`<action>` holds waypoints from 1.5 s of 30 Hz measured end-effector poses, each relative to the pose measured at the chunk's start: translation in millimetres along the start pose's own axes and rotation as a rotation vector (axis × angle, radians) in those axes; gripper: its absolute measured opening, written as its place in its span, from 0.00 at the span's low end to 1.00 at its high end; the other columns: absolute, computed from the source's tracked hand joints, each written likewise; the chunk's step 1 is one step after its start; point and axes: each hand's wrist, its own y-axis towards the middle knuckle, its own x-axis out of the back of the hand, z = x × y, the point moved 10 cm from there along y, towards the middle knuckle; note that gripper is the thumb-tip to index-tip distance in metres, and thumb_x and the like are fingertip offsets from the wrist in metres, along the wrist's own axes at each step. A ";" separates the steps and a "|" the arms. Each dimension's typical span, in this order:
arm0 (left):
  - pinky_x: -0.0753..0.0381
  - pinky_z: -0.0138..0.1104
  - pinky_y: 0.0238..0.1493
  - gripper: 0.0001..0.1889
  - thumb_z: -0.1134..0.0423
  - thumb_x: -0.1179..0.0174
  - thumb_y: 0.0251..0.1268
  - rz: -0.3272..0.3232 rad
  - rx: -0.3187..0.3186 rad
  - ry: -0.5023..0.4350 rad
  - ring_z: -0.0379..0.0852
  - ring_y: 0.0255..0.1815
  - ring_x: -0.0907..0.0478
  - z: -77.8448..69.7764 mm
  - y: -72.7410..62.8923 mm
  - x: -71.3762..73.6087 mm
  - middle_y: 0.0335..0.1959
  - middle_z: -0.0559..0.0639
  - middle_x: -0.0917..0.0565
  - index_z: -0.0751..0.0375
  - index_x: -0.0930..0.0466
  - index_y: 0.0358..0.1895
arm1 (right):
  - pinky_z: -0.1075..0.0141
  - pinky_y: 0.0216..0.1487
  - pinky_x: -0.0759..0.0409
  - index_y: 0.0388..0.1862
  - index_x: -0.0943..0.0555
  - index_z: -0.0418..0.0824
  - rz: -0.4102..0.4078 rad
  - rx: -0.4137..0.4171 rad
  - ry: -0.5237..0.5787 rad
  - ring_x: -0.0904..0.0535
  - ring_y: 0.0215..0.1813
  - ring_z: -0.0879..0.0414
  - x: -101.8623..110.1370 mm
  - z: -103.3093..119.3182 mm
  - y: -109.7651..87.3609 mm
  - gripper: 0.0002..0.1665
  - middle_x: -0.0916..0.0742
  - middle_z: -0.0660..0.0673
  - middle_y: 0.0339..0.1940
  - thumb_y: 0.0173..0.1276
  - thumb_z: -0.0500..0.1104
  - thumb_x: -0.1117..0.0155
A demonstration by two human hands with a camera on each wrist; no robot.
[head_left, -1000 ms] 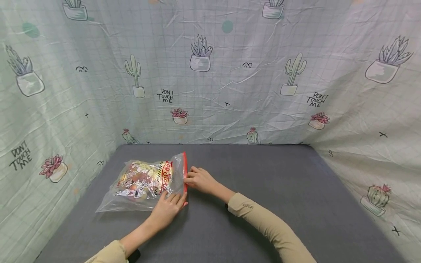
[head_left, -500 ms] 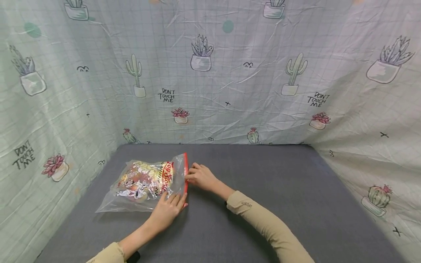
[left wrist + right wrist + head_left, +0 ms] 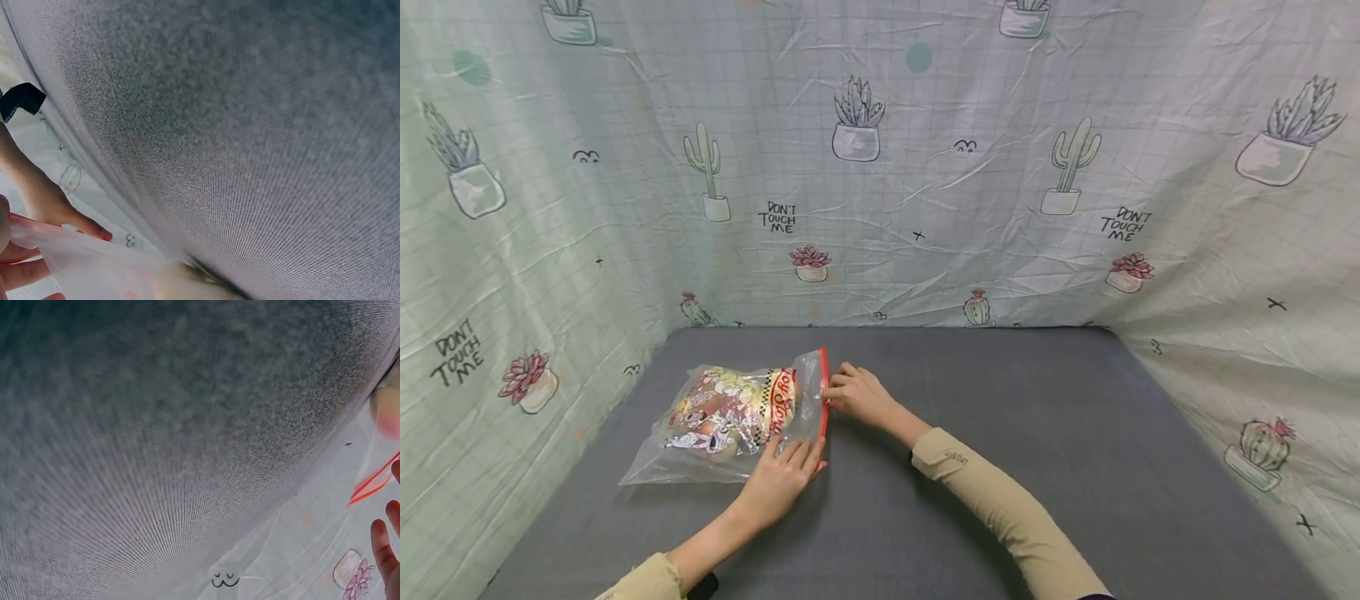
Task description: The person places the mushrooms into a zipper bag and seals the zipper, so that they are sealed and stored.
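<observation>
A clear zip bag (image 3: pixel 808 392) lies on the left half of the table, its red zip strip (image 3: pixel 824 363) along the right edge. Colourful print with red lettering (image 3: pixel 781 402) covers its bulging middle. At the strip's near end my left hand (image 3: pixel 775 483) pinches the bag's corner, fingers on top; in the left wrist view its thumb and fingers lie on either side of the red edge. Farther up, my right hand (image 3: pixel 865 398) pinches the strip between thumb and fingers. The right wrist view shows several right fingertips (image 3: pixel 386 540) beside the red strip (image 3: pixel 372 484).
Dark grey cloth covers the table (image 3: pixel 1000 467). Pale curtains (image 3: pixel 917 183) printed with potted cacti hang at the back and both sides. A black band (image 3: pixel 22 100) sits on the right wrist in the left wrist view.
My right hand has slid away from me along the red strip, toward its far end. The left hand stays at the near corner, and the bag has barely moved.
</observation>
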 end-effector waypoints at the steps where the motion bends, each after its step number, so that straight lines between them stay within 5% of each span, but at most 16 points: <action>1: 0.25 0.45 0.35 0.31 0.55 0.77 0.72 0.001 -0.001 0.001 0.47 0.28 0.21 -0.1 -0.2 -0.1 0.28 0.52 0.16 0.60 0.17 0.38 | 0.73 0.30 0.30 0.32 0.19 0.59 -0.002 0.001 -0.002 0.28 0.37 0.61 -0.6 0.0 0.1 0.06 0.17 0.58 0.30 0.56 0.53 0.39; 45: 0.26 0.49 0.39 0.33 0.55 0.79 0.73 0.015 0.022 -0.016 0.47 0.30 0.20 8.2 -1.4 14.0 0.29 0.53 0.16 0.63 0.17 0.37 | 0.72 0.30 0.32 0.33 0.19 0.60 0.073 -0.105 0.022 0.30 0.36 0.61 -14.3 -17.7 8.7 0.06 0.17 0.59 0.32 0.56 0.53 0.39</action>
